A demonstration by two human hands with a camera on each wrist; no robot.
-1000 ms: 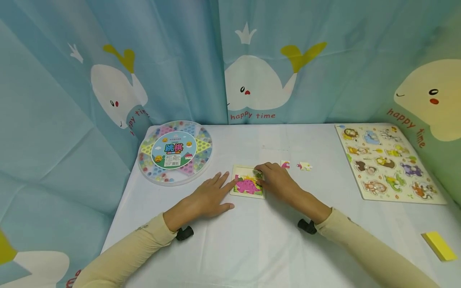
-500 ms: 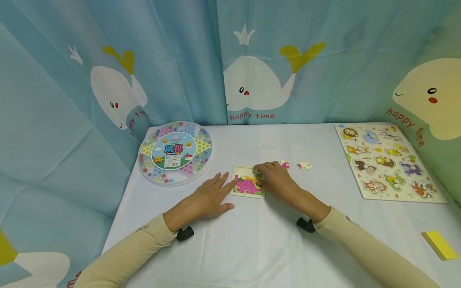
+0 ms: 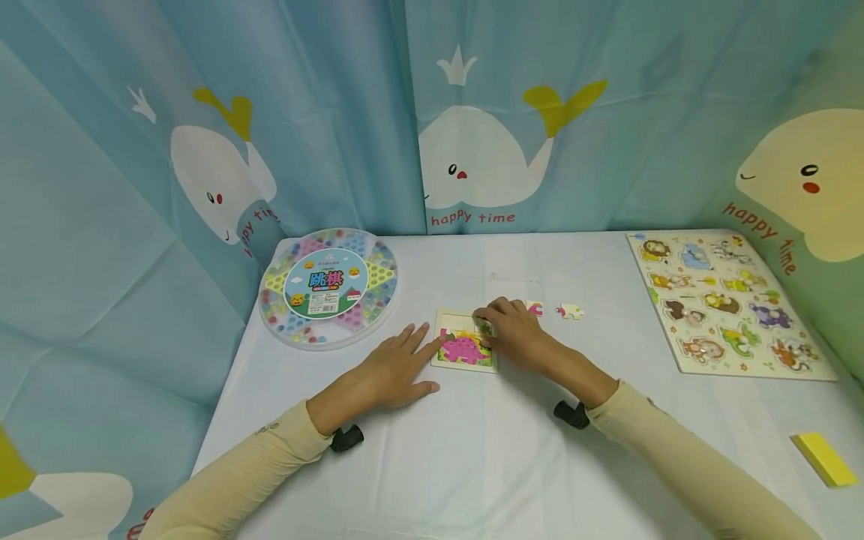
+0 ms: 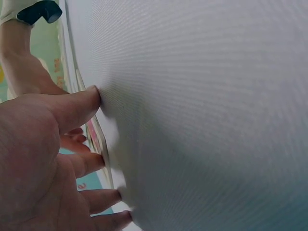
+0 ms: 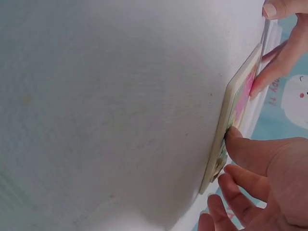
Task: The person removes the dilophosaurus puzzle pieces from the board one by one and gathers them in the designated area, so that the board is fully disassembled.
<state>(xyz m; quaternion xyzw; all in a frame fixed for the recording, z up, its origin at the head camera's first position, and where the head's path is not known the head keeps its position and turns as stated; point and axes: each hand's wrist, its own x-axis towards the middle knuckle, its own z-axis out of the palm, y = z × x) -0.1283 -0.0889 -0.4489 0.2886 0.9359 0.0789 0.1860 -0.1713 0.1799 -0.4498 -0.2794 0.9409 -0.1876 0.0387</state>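
Note:
A small wooden puzzle board (image 3: 451, 320) with a pink dinosaur picture lies at the middle of the table. Its upper left area shows bare backing. The left hand (image 3: 398, 371) is spread flat, index fingertip on the board's left side and thumb on the cloth. At the board's upper right corner, the right hand (image 3: 516, 330) pinches a dark green puzzle piece (image 3: 482, 325) between thumb and fingers; the right wrist view shows the thumb (image 5: 236, 142) pressed on the board's surface. Two loose puzzle pieces lie beyond the right hand, one pink (image 3: 535, 308), one pale (image 3: 571, 311).
A round Chinese checkers set (image 3: 328, 289) lies at the back left. On the right is a large animal peg puzzle (image 3: 729, 307), with a yellow block (image 3: 823, 460) nearer the front. A blue whale-print curtain (image 3: 351, 150) hangs behind the white-covered table.
The right hand has shifted very slightly left at the board's upper right corner, still holding the piece. The left hand has stayed in place.

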